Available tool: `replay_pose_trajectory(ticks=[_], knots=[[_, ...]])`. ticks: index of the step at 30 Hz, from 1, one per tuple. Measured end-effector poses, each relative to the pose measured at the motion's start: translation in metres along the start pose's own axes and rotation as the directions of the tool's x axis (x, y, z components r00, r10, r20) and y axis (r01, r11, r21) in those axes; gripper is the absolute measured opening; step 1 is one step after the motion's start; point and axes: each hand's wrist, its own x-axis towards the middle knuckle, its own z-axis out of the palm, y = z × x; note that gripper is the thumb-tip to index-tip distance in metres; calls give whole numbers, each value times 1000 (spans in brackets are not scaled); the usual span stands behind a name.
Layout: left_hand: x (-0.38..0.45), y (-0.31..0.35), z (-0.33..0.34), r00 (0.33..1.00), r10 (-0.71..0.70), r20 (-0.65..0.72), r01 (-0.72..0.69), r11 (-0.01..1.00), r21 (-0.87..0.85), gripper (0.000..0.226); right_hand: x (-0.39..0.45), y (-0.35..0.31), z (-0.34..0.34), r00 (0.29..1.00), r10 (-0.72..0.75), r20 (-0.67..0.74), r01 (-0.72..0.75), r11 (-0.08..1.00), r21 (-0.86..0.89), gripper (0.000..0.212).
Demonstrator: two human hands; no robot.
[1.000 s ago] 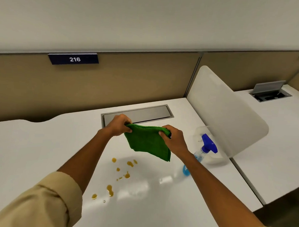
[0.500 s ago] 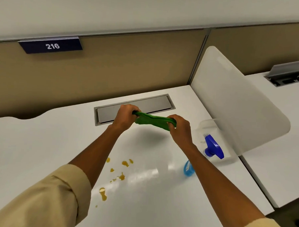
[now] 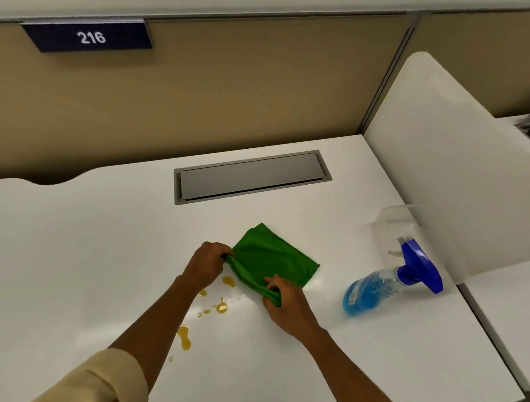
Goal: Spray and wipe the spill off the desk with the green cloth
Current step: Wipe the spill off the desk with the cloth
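Sitting flat on the desk [image 3: 73, 253], the green cloth [image 3: 273, 262] is pinched at its near edge by the left hand [image 3: 208, 263] and right hand [image 3: 286, 305], just past the amber spill [image 3: 222, 305]. Looks like wiping's about to start; the spray bottle [image 3: 387, 285] lies unused to the right, so probably spray first.

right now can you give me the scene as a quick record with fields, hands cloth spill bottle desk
left hand: pinching the left corner of the green cloth
right hand: grip closed on the near corner of the cloth
green cloth: folded, lying on the desk, far side flat
spill: amber drops and a longer streak, just near and left of the cloth, not wiped
spray bottle: blue liquid, blue trigger head, leaning to the right of the cloth, untouched
desk: white, with a closed grey cable hatch at the back
sign: reads 216
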Motion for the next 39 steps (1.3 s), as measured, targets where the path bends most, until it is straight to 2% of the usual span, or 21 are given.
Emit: replay_pose_trajectory(ticks=[5,9,11,14,18,21,28,33,39], knots=[[-7,-21,2,999,17,-33,-15,999,38,44,-3,-8,28,998,-44,46,43,999,24,22],[-21,-36,0,996,41,82,-54,985,165,65,-2,-13,36,990,-141,-8,135,964,-227,51],[-31,-45,-3,997,53,60,-64,979,192,67,4,-13,37,987,-158,-39,138,940,-311,63],[-48,-65,-5,997,63,-46,-47,954,298,57,17,-15,39,988,-142,-59,101,890,-445,70],[-70,-90,-8,994,24,-110,26,904,427,72,33,-15,42,994,-105,-35,65,809,-584,73],[-87,-110,-11,985,-13,-170,86,901,426,83,40,-14,47,996,-90,-22,56,775,-630,75],[-135,-167,-24,957,-139,-255,239,875,420,81,52,-9,68,998,-53,-29,19,730,-683,81],[-167,-215,-36,928,-192,-319,315,861,399,84,53,-12,86,996,-24,-84,-45,680,-732,77],[-186,-246,-33,911,-252,-326,369,853,369,85,55,-11,94,993,-14,-116,-79,651,-755,76]])
